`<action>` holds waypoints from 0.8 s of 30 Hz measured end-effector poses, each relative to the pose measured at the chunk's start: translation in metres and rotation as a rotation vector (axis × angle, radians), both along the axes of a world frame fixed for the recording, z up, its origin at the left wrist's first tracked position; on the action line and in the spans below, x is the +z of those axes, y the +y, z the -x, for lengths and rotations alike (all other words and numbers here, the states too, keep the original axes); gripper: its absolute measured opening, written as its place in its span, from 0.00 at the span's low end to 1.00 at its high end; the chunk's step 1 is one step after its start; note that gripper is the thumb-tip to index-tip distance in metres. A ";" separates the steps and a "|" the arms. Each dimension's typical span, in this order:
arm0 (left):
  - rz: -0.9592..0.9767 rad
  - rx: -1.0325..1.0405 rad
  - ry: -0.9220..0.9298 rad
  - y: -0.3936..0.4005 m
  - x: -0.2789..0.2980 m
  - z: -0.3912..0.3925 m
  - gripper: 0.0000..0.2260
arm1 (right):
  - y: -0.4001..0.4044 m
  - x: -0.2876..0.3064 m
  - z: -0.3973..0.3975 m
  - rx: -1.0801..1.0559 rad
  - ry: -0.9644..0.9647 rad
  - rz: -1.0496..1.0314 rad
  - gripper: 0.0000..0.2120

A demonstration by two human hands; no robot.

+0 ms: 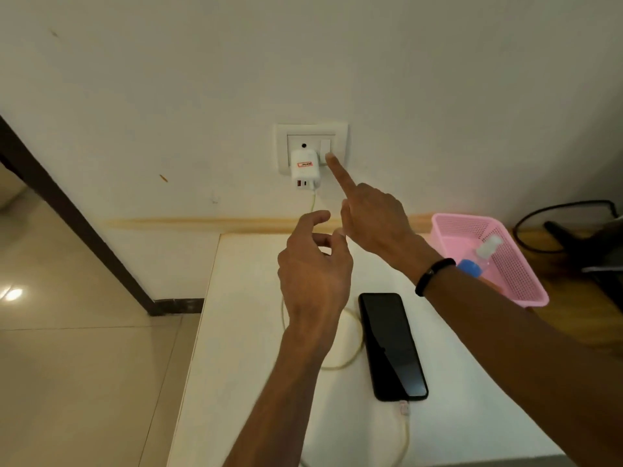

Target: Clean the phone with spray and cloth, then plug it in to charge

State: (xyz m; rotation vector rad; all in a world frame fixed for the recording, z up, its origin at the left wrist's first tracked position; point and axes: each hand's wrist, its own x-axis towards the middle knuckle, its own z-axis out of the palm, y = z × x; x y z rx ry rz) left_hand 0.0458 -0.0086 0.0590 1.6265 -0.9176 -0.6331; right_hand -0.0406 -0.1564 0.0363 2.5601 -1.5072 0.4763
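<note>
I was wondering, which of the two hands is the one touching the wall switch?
The right hand, the one with the black band on its wrist: its straight index finger touches the switch. The left hand hovers lower, fingers loosely curled, touching nothing.

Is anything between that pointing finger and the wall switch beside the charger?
Nothing visible. The right hand has its forefinger tip already at the switch, just right of the white charger. The left hand hovers lower, clear of it.
</note>
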 end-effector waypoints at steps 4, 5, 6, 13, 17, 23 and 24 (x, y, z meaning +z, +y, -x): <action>-0.014 0.005 0.029 0.000 0.002 -0.007 0.13 | -0.014 -0.018 -0.003 -0.035 0.088 0.042 0.50; -0.012 0.003 0.028 0.001 0.002 -0.008 0.14 | -0.015 -0.020 -0.003 -0.045 0.095 0.043 0.52; -0.009 -0.001 0.025 0.001 0.002 -0.008 0.14 | -0.016 -0.021 -0.004 -0.054 0.102 0.048 0.54; -0.010 -0.017 0.021 0.002 0.001 -0.006 0.13 | -0.011 -0.018 -0.007 -0.116 0.147 -0.078 0.62; -0.012 -0.030 0.010 0.002 0.002 -0.006 0.13 | -0.013 -0.014 -0.004 -0.116 0.130 -0.117 0.62; -0.066 -0.059 -0.019 0.003 0.000 -0.005 0.12 | -0.009 -0.014 0.002 -0.070 0.065 -0.124 0.57; -0.074 -0.072 -0.021 0.003 0.001 -0.003 0.12 | -0.008 -0.015 0.004 -0.083 0.067 -0.135 0.56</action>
